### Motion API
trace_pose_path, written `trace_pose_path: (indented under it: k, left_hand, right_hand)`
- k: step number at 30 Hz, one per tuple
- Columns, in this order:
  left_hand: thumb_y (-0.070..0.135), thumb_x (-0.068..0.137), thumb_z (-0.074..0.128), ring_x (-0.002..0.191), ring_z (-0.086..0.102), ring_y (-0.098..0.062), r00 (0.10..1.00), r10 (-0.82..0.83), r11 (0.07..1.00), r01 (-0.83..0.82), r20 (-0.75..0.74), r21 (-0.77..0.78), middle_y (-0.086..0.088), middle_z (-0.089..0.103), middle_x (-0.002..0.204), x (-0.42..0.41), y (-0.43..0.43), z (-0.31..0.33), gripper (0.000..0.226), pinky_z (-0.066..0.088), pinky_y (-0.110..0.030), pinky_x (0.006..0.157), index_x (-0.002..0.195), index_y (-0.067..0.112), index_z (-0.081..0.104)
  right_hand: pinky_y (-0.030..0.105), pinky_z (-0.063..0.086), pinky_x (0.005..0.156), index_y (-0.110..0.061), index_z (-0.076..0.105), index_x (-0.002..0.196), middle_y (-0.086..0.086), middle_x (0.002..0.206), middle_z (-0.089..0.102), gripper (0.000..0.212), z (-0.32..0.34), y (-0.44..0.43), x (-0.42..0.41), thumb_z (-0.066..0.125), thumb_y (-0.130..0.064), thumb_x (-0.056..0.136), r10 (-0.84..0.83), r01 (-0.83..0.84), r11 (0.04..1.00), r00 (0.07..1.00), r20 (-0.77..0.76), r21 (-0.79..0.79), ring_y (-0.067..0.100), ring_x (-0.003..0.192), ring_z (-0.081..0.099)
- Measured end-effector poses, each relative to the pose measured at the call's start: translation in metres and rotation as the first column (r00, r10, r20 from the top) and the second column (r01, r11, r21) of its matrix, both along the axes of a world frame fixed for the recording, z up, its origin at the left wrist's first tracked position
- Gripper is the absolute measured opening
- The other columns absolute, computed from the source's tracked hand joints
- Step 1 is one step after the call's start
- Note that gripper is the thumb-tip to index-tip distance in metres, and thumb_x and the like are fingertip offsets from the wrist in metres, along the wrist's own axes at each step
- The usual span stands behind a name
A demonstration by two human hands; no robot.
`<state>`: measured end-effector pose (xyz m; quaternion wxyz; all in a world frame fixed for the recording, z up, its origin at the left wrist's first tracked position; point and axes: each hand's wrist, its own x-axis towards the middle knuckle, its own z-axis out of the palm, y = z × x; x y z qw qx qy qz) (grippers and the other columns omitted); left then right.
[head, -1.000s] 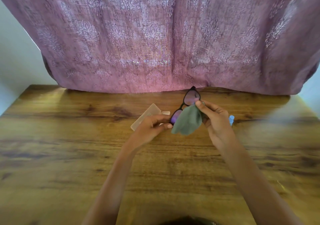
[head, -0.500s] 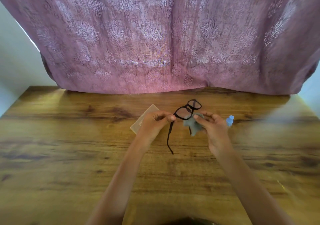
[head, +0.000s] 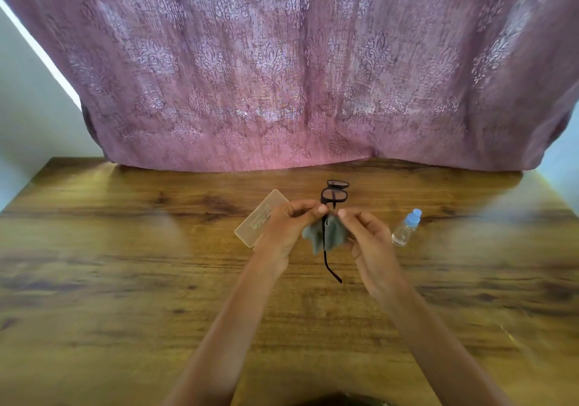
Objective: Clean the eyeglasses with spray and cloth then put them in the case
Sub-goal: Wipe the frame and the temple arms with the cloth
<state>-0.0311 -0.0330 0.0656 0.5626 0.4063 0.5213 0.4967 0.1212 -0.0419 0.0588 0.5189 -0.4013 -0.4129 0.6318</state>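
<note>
Black-framed eyeglasses (head: 334,195) are held above the table, lenses pointing away from me, one temple arm hanging down toward me. My left hand (head: 289,228) pinches the frame near the hinge. My right hand (head: 368,239) holds a grey-green cloth (head: 324,236) that hangs crumpled between both hands, its fingertips near the frame. A translucent beige eyeglass case (head: 255,222) lies flat on the table behind my left hand, partly hidden by it. A small clear spray bottle (head: 405,228) with a light blue cap lies to the right of my right hand.
The wooden table (head: 125,280) stretches wide to both sides and toward me. A mauve patterned curtain (head: 282,76) hangs over its far edge. Pale walls show at the far left and right.
The glasses turned from lens-facing with the cloth on a lens to lenses pointing away with a temple arm unfolded downward. The cloth dropped lower between my hands. The bottle became fully visible.
</note>
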Motion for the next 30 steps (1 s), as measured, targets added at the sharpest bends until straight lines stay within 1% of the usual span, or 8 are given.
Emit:
trace_pose_path:
  k: [5,7,10,14,17,21,27,30]
  left_hand:
    - [0.031,0.077,0.075,0.101,0.067,-0.023,1.0,-0.012,1.0,0.011,0.022,0.022,-0.01,0.074,0.099,0.003,0.001,0.002,0.029,0.05,-0.034,0.092,0.095,0.01,0.075]
    - [0.035,0.072,0.076,0.1,0.066,-0.023,1.0,0.01,0.999,-0.011,0.023,0.032,-0.012,0.073,0.1,0.005,0.001,0.002,0.036,0.05,-0.033,0.09,0.096,0.008,0.074]
    - [0.027,0.079,0.073,0.085,0.067,-0.011,0.999,0.011,0.999,-0.012,0.037,0.035,-0.005,0.074,0.088,0.006,0.002,0.003,0.02,0.051,-0.02,0.075,0.09,0.011,0.076]
    - [0.032,0.074,0.075,0.077,0.067,-0.007,0.998,0.025,0.999,-0.027,0.057,0.04,0.0,0.074,0.079,0.007,0.003,0.005,0.024,0.05,-0.015,0.066,0.087,0.011,0.075]
    - [0.038,0.067,0.077,0.079,0.067,-0.007,0.997,0.043,0.998,-0.046,0.069,0.04,0.0,0.074,0.08,0.008,0.004,0.007,0.029,0.05,-0.016,0.067,0.084,0.015,0.076]
    - [0.036,0.066,0.079,0.081,0.068,-0.011,0.993,0.079,0.996,-0.082,0.09,0.031,-0.003,0.074,0.084,0.008,0.008,0.007,0.03,0.05,-0.023,0.074,0.085,0.013,0.076]
    - [0.039,0.066,0.082,0.096,0.068,-0.015,0.99,0.124,0.992,-0.125,0.063,0.017,0.007,0.075,0.084,0.006,0.011,0.013,0.019,0.046,-0.04,0.101,0.077,0.024,0.078]
    - [0.044,0.063,0.081,0.101,0.067,-0.016,0.991,0.116,0.992,-0.119,0.072,0.041,0.001,0.076,0.089,0.004,0.014,0.019,0.025,0.041,-0.044,0.106,0.078,0.024,0.078]
  right_hand:
    - [0.041,0.053,0.081,-0.015,0.066,0.098,0.003,0.094,0.074,0.037,-0.001,0.005,-0.002,0.081,-0.028,0.066,0.016,-0.015,0.997,1.0,0.013,-0.075,0.02,0.089,0.069]
    - [0.036,0.056,0.078,-0.012,0.066,0.098,0.008,0.095,0.075,0.037,0.002,0.008,-0.003,0.08,-0.026,0.066,0.056,-0.057,0.992,0.998,-0.01,-0.113,0.022,0.089,0.071]
    - [0.032,0.058,0.07,-0.008,0.064,0.099,0.01,0.093,0.075,0.034,0.006,0.012,-0.003,0.077,-0.023,0.071,0.08,-0.077,0.989,0.997,0.016,-0.126,0.024,0.088,0.072]
    - [0.048,0.052,0.086,0.0,0.063,0.101,0.018,0.096,0.072,0.037,0.009,0.013,-0.003,0.075,-0.019,0.072,0.085,-0.078,0.989,0.995,0.049,-0.126,0.029,0.09,0.069]
    - [0.048,0.053,0.085,0.004,0.064,0.102,0.022,0.099,0.071,0.034,0.008,0.013,-0.003,0.074,-0.015,0.075,0.079,-0.072,0.991,0.996,0.052,-0.113,0.032,0.091,0.069]
    - [0.024,0.053,0.058,-0.006,0.068,0.087,0.011,0.085,0.075,0.011,0.004,0.012,-0.002,0.073,-0.01,0.078,0.078,-0.073,0.994,0.995,0.054,-0.086,0.016,0.071,0.071]
    - [0.034,0.058,0.072,-0.007,0.068,0.081,0.01,0.086,0.075,0.017,-0.004,0.011,0.001,0.077,-0.016,0.069,0.108,-0.102,0.992,0.991,0.075,-0.075,0.021,0.079,0.071]
    - [0.027,0.058,0.066,-0.006,0.068,0.081,0.008,0.084,0.076,0.02,-0.011,0.007,0.001,0.078,-0.017,0.068,0.121,-0.114,0.991,0.988,0.096,-0.075,0.017,0.076,0.071]
